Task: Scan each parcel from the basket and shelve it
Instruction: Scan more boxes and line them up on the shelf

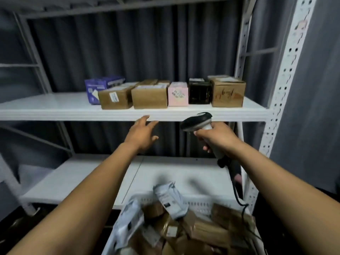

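While dark grey curtain [128,52] backs the white shelf [46,105], a row of boxes [150,96] sits on its right half at mid-frame. Blurred and cut off by the frame, parcels [171,201] fill the basket [198,203] at bottom centre. The left hand [142,134], fingers released, hovers at the shelf's front edge; the right hand [217,138] fingers grasp the scanner [197,123].

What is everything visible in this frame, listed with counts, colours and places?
shelving rack: one, white, ahead
brown cartons: at least three, middle shelf
blue box: one, left end of row
pink box: one, mid-row
black box: one, right of pink
basket: one, white, bottom
basket parcels: several, grey bags and brown cartons, count unclear
scanner: one, black and grey, corded
curtain: one, grey, behind rack
left hand: fingers spread, empty, below shelf edge
right hand: grips scanner
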`<state>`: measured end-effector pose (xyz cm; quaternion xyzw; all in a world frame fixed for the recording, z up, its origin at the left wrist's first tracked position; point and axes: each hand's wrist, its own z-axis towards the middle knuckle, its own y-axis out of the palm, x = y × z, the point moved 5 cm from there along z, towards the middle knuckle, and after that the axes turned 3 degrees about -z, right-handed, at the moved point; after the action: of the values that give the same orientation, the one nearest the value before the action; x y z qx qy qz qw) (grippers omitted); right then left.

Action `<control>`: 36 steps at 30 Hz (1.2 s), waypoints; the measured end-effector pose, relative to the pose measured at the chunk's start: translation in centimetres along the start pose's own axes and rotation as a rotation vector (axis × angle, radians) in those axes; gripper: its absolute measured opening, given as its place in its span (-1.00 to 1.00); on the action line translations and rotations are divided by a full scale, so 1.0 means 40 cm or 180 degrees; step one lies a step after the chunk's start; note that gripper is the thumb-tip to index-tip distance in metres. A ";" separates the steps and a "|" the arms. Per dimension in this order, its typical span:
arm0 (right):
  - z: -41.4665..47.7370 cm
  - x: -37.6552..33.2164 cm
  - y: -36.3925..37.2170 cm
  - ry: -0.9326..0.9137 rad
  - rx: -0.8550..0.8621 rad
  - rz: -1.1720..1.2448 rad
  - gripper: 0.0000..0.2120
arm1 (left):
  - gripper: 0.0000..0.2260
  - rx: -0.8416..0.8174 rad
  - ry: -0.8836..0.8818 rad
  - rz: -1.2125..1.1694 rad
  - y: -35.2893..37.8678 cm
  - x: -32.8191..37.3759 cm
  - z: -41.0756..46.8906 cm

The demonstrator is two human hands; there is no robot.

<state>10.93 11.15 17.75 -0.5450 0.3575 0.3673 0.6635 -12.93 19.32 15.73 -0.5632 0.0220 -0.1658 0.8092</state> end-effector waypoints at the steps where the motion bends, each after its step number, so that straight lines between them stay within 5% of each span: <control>1: -0.021 0.020 0.017 0.0046 -0.0059 -0.0053 -0.87 | -0.42 -0.0112 -0.0010 0.0001 0.034 -0.011 -0.039; 19: -0.286 0.418 0.395 0.1094 -0.0869 -0.0469 -0.88 | -0.52 -0.2081 -0.0945 -0.0552 0.611 -0.231 -0.633; 27: -0.272 0.468 0.460 0.1145 -0.0889 -0.1005 -0.81 | -0.28 -0.1851 -0.2025 -0.0900 0.727 -0.261 -0.673; 36: -0.275 0.498 0.454 0.1234 -0.0834 -0.0833 -0.84 | -0.41 -0.1078 -0.2805 -0.1529 0.750 -0.234 -0.675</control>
<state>3.64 4.72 -9.69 -0.7281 0.3538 0.2102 0.5483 -20.45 6.98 -23.09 -0.6915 -0.4233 -0.0882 0.5787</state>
